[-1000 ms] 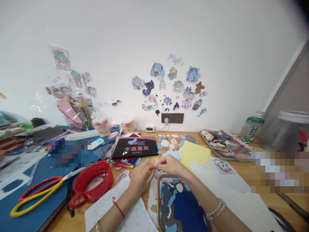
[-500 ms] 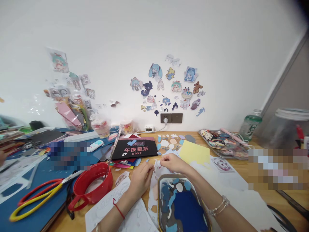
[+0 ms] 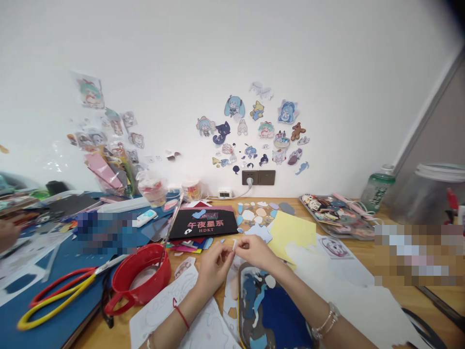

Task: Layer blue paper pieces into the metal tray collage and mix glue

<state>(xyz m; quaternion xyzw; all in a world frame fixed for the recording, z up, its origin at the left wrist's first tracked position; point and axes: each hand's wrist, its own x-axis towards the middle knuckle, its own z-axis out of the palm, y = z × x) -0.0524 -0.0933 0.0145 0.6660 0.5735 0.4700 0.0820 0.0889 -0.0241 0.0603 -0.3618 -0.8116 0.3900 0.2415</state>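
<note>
Tiny white strip, maybe paper (image 3: 234,244), was just below the middle of the frame. The right hand (image 3: 253,251) pinched its upper end, and the left hand (image 3: 213,266) had thumb and index pinched at its lower end. A rounded rectangular tray with blue scraps (image 3: 240,310) sat bottom centre, a round red handled cup (image 3: 156,278) lower left.
</note>
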